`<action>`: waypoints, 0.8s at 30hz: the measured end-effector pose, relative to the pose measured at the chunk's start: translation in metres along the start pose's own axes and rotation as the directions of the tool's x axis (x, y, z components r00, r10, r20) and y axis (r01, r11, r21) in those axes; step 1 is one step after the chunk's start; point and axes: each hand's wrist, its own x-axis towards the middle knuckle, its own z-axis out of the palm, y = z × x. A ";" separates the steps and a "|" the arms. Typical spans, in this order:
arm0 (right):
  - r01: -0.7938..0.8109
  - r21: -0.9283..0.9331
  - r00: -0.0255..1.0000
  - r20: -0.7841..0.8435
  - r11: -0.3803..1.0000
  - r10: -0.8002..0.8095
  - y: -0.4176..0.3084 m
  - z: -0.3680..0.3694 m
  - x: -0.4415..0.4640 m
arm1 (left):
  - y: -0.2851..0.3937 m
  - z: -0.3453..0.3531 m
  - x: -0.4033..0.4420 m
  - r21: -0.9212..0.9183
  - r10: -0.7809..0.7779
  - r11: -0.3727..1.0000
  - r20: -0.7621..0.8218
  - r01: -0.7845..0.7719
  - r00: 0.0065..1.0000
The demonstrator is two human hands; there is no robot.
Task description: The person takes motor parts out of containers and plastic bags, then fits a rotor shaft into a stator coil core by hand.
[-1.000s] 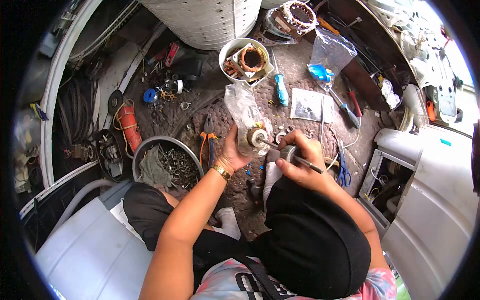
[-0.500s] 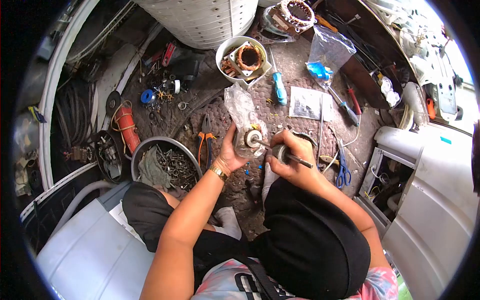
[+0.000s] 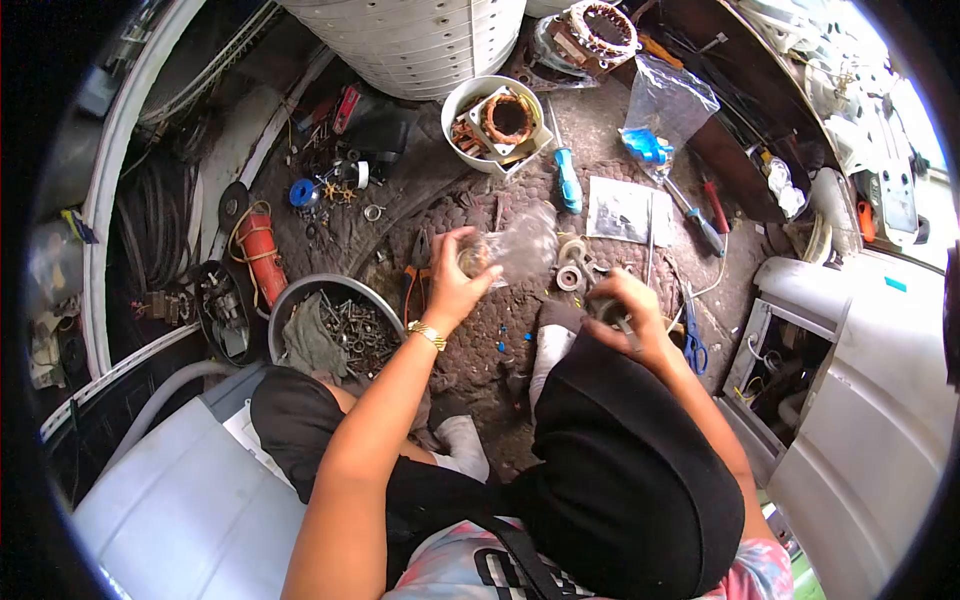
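Note:
My left hand point(image 3: 462, 285) is closed on a clear plastic bag point(image 3: 528, 242), which is smeared by motion. Something small inside the bag cannot be made out. Over by my right knee, my right hand point(image 3: 640, 318) grips a grey metal part with a shaft point(image 3: 610, 312), also blurred. Between the two hands, round metal pieces point(image 3: 570, 270) lie on the floor. Pliers with orange and black handles point(image 3: 414, 275) rest just left of my left hand. Blue-handled scissors point(image 3: 693, 345) lie to the right of my right hand.
A metal bowl point(image 3: 392, 300) of screws and a rag stands at left. Ahead are a white bucket point(image 3: 450, 125) holding copper windings, a blue screwdriver point(image 3: 568, 182), a white paper point(image 3: 605, 222) and another screwdriver point(image 3: 702, 228). A red cylinder point(image 3: 258, 258) lies at far left.
My hands have moved apart: the left, with the bag, slightly left, and the right, with the shafted part, to the right. The shaft no longer reaches the bag. Round metal pieces between them are now uncovered.

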 end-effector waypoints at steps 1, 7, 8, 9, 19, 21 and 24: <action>0.083 -0.146 0.995 0.074 0.986 -0.073 0.010 0.005 -0.002 | 0.001 0.002 0.000 0.183 0.111 0.977 -0.003 -0.108 0.994; 0.320 -0.394 0.915 0.364 0.862 -0.174 0.089 0.018 -0.037 | -0.003 0.013 -0.005 0.271 0.239 0.930 0.068 -0.248 0.969; 0.361 -0.412 0.897 0.399 0.837 -0.191 0.097 0.018 -0.043 | -0.002 0.011 -0.006 0.243 0.236 0.940 0.044 -0.240 0.971; 0.401 -0.428 0.878 0.432 0.810 -0.206 0.102 0.019 -0.047 | -0.007 0.007 -0.006 0.255 0.218 0.943 0.007 -0.213 0.976; 0.029 -0.247 0.991 0.135 0.969 0.005 0.068 0.029 -0.031 | -0.050 -0.004 0.007 0.140 -0.238 0.956 -0.149 0.259 0.960; -0.158 -0.070 0.986 -0.064 0.985 0.153 0.068 0.059 -0.018 | -0.043 0.001 0.009 0.064 -0.336 0.932 -0.213 0.357 0.917; -0.269 0.037 0.930 -0.250 0.962 0.270 0.072 0.104 -0.001 | -0.082 0.005 0.006 -0.357 -0.473 0.856 -0.256 0.373 0.843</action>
